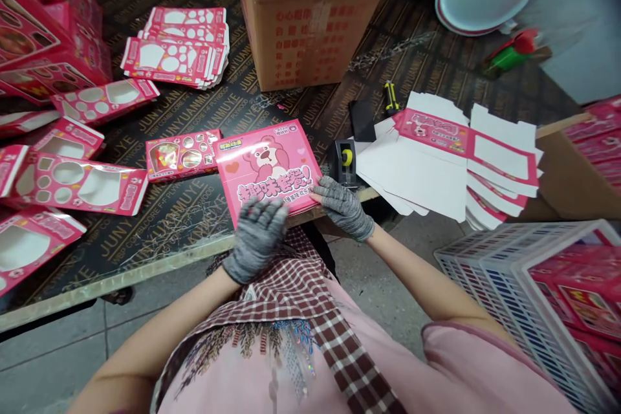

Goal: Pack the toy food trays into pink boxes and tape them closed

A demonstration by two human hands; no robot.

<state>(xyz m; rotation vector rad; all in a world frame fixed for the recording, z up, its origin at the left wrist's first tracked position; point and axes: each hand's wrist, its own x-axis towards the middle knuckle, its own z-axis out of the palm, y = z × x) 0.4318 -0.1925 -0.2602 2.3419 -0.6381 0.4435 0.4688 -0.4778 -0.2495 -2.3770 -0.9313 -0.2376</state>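
Grey-gloved left hand (255, 237) lies flat, fingers spread, on near edge of pink cardboard bear-print box (268, 167); gloved right hand (342, 205) pinches its right corner. Box sits at dark plywood table (194, 207) edge, black tape dispenser (345, 162) just beside.
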